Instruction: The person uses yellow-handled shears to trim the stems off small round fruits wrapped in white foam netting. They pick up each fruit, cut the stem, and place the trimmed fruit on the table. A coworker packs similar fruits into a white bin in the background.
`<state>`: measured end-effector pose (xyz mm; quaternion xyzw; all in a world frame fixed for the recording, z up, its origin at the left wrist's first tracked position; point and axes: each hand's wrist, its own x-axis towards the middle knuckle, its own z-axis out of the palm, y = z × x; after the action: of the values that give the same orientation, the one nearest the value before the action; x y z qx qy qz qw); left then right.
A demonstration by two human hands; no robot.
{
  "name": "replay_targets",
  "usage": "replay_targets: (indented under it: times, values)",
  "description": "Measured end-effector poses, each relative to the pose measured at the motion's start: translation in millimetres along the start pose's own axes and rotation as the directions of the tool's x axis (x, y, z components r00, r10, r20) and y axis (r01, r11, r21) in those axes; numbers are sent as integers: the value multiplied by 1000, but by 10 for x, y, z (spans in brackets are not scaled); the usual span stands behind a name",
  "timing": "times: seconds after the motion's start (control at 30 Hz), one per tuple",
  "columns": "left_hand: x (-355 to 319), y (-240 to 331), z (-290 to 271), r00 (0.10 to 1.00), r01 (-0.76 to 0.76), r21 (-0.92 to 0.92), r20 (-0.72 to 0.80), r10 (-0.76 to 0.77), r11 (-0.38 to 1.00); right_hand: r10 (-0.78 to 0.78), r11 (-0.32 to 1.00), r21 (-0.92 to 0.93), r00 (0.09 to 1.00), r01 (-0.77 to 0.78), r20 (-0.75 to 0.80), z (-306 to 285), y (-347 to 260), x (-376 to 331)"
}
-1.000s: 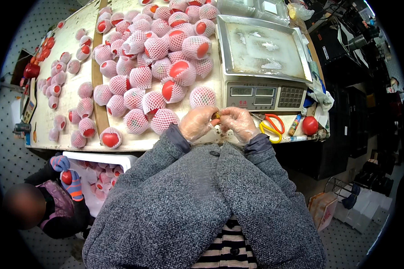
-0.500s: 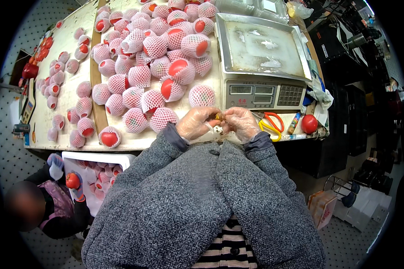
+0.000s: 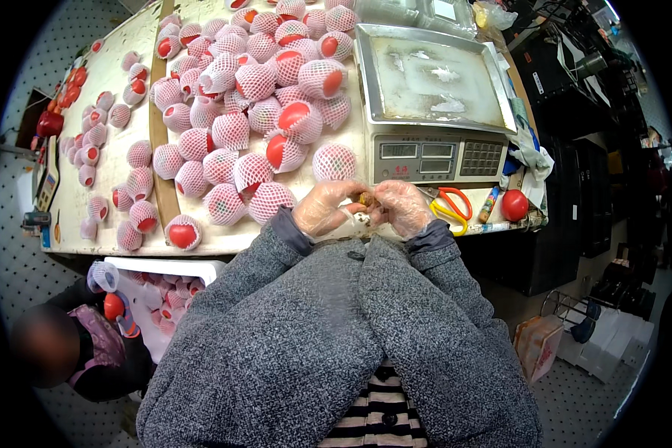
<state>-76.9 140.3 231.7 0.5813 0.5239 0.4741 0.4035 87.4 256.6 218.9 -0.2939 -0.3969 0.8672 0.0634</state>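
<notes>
Both my hands wear thin clear plastic gloves and meet at the table's front edge. My left hand pinches a small brownish-yellow piece between thumb and fingers; its kind is too small to tell. My right hand is closed with its fingertips against the same side of that piece; whether it grips it too is partly hidden. Just beyond my left hand sits a round red fruit in a white foam net. Past my right hand stands a weighing scale with a metal tray.
Many netted red fruits are heaped left of the scale. Scissors with red and yellow handles and a bare tomato lie at the right. At lower left a co-worker's gloved hand holds a red fruit by a white box.
My hands stay together in nearly the same place, with slight finger movement around the small piece. The co-worker's raised hand and the red fruit have shifted a little.
</notes>
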Motion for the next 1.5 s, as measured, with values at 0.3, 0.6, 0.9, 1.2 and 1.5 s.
replay_targets:
  times: [0.3, 0.6, 0.9, 1.2, 1.5]
  values:
    - [5, -13, 25, 1000, -12, 87, -20, 14, 996, -2, 999, -38, 999, 0, -53, 10, 17, 1]
    - [-59, -115, 45, 991, 110, -147, -57, -120, 983, -48, 983, -181, 992, 25, -121, 131, -21, 4]
    - [-78, -227, 8, 947, 234, -891, 118, -300, 388, -526, 162, -966, 846, 201, 88, 17, -69, -2]
    - [-102, -320, 92, 933, 303, -841, 166, -320, 447, -536, 320, -872, 830, 371, 156, 279, 10, 26]
    - [-68, -423, 89, 923, 269, -896, 134, -361, 355, -656, 141, -867, 701, 479, 281, 168, 54, 173]
